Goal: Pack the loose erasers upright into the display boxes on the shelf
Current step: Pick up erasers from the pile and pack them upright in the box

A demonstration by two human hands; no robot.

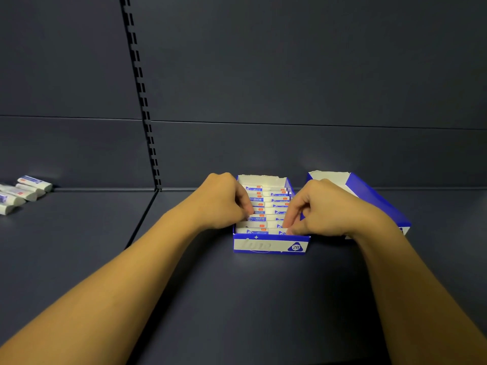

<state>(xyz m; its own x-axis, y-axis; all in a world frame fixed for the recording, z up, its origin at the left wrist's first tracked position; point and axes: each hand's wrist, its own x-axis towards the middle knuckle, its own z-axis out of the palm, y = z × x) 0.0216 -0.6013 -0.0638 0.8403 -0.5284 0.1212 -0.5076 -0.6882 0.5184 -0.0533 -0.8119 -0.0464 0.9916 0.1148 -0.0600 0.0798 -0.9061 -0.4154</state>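
Single view, head-worn, wide-angle. Looks forward and down from above and in front of the shelf (237,299), facing its dark back panel (290,75). Close range: both forearms enter from the bottom corners and converge on the blue display box (271,245) just below frame centre. The slotted upright (142,96) stands behind and left of that box.

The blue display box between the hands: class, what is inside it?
The blue display box holds two rows of upright erasers. The left hand and right hand cover the rows' outer edges; the box floor is hidden.
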